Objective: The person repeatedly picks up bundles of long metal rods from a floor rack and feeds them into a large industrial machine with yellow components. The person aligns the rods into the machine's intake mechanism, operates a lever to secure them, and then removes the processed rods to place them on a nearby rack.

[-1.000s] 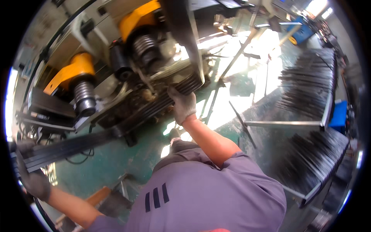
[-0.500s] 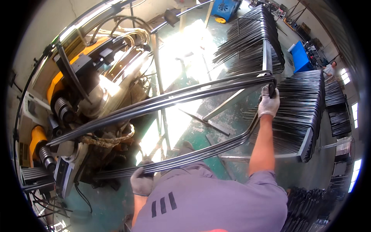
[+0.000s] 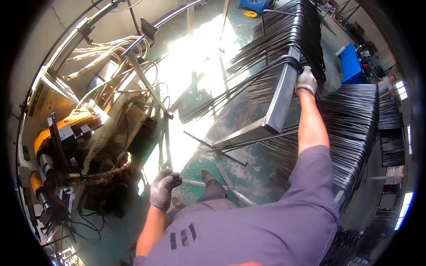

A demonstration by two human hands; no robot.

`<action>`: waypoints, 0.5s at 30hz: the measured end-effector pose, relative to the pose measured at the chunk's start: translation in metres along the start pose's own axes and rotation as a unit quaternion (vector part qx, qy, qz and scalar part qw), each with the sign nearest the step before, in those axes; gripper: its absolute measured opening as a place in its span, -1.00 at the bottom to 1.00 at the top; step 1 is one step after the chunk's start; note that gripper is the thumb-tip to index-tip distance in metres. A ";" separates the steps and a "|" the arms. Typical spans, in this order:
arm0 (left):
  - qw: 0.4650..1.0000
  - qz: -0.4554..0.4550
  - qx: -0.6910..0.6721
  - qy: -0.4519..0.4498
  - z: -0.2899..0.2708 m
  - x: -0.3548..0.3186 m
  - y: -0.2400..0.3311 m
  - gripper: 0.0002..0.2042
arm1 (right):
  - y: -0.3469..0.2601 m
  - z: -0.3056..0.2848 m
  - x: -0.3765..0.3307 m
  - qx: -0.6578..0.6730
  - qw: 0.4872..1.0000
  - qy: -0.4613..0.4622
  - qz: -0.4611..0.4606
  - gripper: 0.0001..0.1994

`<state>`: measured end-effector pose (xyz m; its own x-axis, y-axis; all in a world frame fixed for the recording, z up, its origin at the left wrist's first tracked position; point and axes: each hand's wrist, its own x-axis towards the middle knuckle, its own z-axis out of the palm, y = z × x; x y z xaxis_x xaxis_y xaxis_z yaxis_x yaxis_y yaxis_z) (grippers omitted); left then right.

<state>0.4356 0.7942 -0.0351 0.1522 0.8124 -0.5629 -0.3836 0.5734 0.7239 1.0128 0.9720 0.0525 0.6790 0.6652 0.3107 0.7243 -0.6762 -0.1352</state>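
Reaching right hand (image 3: 306,82): gloved, beside the rack beam (image 3: 279,99) and close to the bend of the black rods; its fingers look bunched together, though whether they clamp on a rod cannot be told.
Bent rods (image 3: 289,59): looped over the beam, just in front of the dense row of hanging rods (image 3: 306,26), with legs slanting down to the left above the sunlit floor.
Left hand (image 3: 163,188): gloved, low before the body, fingers half curled and close to one another, no rod seen in them.
Change at the rack: half a second ago both hands supported the bundle; now it lies across the beam and the left hand has come away.
Meaning for the bundle: its weight appears to rest on the rack rather than in the hands, so this carry looks all but done.
Yellow-armed machine (image 3: 75,117): off to the left, well apart from the bundle.
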 end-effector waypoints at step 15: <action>0.909 0.089 -0.198 0.356 -0.121 -0.138 -0.084 -0.71 | -0.019 0.209 -0.322 0.180 0.892 -0.334 -0.245 -0.70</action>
<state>0.3364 0.6211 -0.0668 -0.5181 0.5333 -0.6687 -0.6642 0.2418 0.7074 0.8051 0.8367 -0.2419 0.1034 0.9747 -0.1980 0.8638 -0.1867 -0.4680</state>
